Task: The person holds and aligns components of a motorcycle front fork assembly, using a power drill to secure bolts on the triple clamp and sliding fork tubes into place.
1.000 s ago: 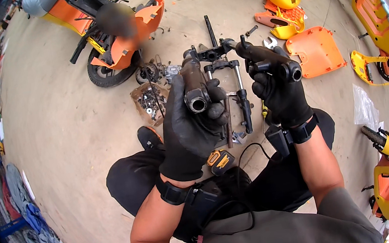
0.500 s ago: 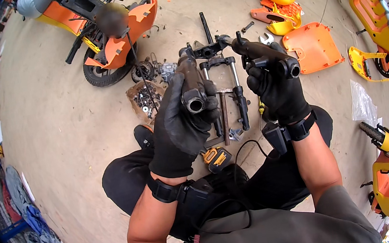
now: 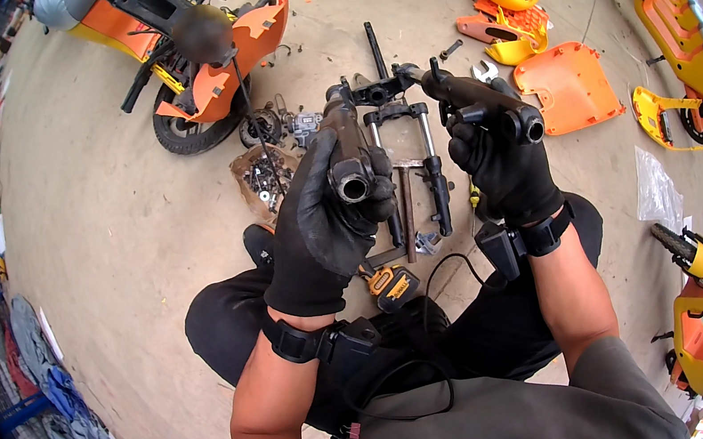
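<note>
A black front fork [image 3: 381,89] is held up before me, its steerer tube pointing away and its two leg ends toward me. My left hand [image 3: 321,192], in a black glove, is closed round the fork's left leg near its hollow end. Gripping the right leg from below is my right hand [image 3: 501,167], gloved too, with its fingers curled round the tube. Beneath, on the concrete floor, lies a second fork [image 3: 437,185] with shiny upper tubes, partly hidden by the raised one. A hammer [image 3: 406,212] seems to lie between its legs; its head end is unclear.
Between my knees is a yellow-and-black cordless tool [image 3: 393,288]. A bag of bolts [image 3: 262,187] sits left, below an orange scooter [image 3: 217,95]. Rightward are a wrench [image 3: 485,71], an orange panel [image 3: 568,87], yellow covers [image 3: 515,39] and a plastic bag [image 3: 654,186].
The view has shifted very slightly. Both hands keep the same hold on the fork, which stays at practically the same height and angle.
</note>
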Tool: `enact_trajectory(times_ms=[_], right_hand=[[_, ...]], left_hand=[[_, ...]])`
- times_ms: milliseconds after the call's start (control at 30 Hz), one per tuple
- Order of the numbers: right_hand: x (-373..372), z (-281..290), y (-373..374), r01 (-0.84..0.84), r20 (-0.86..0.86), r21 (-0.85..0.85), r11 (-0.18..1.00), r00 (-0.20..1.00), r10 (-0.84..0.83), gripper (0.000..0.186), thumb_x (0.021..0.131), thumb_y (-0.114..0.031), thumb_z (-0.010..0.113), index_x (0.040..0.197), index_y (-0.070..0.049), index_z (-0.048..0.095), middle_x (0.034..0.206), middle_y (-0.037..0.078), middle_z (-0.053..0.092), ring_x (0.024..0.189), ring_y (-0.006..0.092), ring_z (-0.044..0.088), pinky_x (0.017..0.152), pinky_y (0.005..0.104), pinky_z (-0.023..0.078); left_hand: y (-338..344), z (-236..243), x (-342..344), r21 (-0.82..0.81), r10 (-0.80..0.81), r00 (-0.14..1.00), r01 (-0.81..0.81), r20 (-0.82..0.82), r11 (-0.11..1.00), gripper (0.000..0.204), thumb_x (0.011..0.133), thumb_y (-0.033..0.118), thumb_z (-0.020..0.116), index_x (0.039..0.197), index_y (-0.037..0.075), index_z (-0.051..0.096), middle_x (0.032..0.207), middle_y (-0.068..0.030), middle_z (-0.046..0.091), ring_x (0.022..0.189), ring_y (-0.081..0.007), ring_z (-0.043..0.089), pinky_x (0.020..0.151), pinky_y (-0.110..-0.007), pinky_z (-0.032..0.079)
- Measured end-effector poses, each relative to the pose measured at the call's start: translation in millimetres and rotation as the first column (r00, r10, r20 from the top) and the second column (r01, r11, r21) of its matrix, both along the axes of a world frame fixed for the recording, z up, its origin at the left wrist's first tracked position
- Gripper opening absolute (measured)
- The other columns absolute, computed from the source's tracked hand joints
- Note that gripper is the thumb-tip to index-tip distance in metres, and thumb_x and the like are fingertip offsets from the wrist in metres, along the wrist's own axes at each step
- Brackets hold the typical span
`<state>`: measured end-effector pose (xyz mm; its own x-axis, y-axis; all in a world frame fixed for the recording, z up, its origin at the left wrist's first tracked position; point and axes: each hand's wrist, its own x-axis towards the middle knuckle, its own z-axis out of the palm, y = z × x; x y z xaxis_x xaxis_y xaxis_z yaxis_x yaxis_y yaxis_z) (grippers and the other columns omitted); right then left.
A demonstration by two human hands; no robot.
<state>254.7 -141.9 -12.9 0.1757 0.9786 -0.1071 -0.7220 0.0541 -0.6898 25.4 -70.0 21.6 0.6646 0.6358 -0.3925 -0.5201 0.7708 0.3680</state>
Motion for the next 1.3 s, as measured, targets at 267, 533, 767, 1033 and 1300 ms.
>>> enact_trajectory(times_ms=[267, 533, 767, 1033, 1300], right_hand=[[0.7, -1.0, 1.3, -0.003, 0.017, -0.008, 1.0, 1.0, 0.003, 0.048, 0.1, -0.027, 0.049, 0.138, 0.003, 0.044, 0.112, 0.008, 0.062, 0.09, 0.0108, 0.068, 0.075, 0.0245, 0.06], [1.0, 1.2, 2.6, -0.036, -0.041, 0.024, 0.999, 0.998, 0.037, 0.05, 0.1, -0.026, 0.05, 0.138, 0.004, 0.043, 0.111, 0.01, 0.064, 0.09, 0.0134, 0.07, 0.075, 0.0259, 0.061], [2.0, -2.8, 3.8, -0.025, -0.06, 0.023, 0.999, 0.998, 0.026, 0.051, 0.1, -0.028, 0.051, 0.138, 0.005, 0.043, 0.113, 0.013, 0.063, 0.091, 0.0159, 0.07, 0.075, 0.0279, 0.061], [1.0, -0.8, 3.8, -0.01, 0.041, 0.025, 1.0, 0.999, 0.009, 0.05, 0.099, -0.027, 0.052, 0.137, 0.005, 0.044, 0.11, 0.011, 0.062, 0.088, 0.0131, 0.069, 0.076, 0.0263, 0.061], [-1.4, 0.8, 1.2, 0.013, 0.035, 0.005, 1.0, 0.999, -0.014, 0.053, 0.099, -0.03, 0.053, 0.137, 0.006, 0.044, 0.112, 0.01, 0.062, 0.088, 0.0108, 0.069, 0.075, 0.0243, 0.06]], left_hand=[[1.6, 0.3, -1.6, -0.034, -0.028, 0.999, 0.027, -0.028, 0.999, 0.053, 0.101, 0.04, 0.047, 0.125, -0.007, 0.047, 0.09, -0.013, 0.065, 0.067, -0.017, 0.067, 0.056, -0.026, 0.058], [1.9, -1.1, -2.2, -0.021, -0.016, 0.998, 0.015, -0.062, 1.0, 0.052, 0.101, 0.04, 0.047, 0.125, -0.006, 0.048, 0.091, -0.013, 0.066, 0.068, -0.0166, 0.068, 0.056, -0.026, 0.057], [3.2, 0.3, -2.2, 0.002, -0.003, 0.998, 0.003, -0.062, 1.0, 0.051, 0.101, 0.04, 0.047, 0.13, -0.002, 0.047, 0.092, -0.0134, 0.066, 0.068, -0.0162, 0.068, 0.055, -0.026, 0.057], [3.8, 0.0, -1.2, 0.018, -0.002, 0.997, 0.003, -0.073, 1.0, 0.051, 0.101, 0.039, 0.047, 0.129, -0.003, 0.048, 0.091, -0.0147, 0.065, 0.065, -0.0165, 0.067, 0.055, -0.026, 0.059], [3.5, 1.2, -1.6, 0.004, -0.019, 0.998, 0.019, -0.065, 1.0, 0.049, 0.101, 0.038, 0.047, 0.126, -0.004, 0.049, 0.09, -0.0142, 0.066, 0.065, -0.0167, 0.067, 0.055, -0.026, 0.06]])
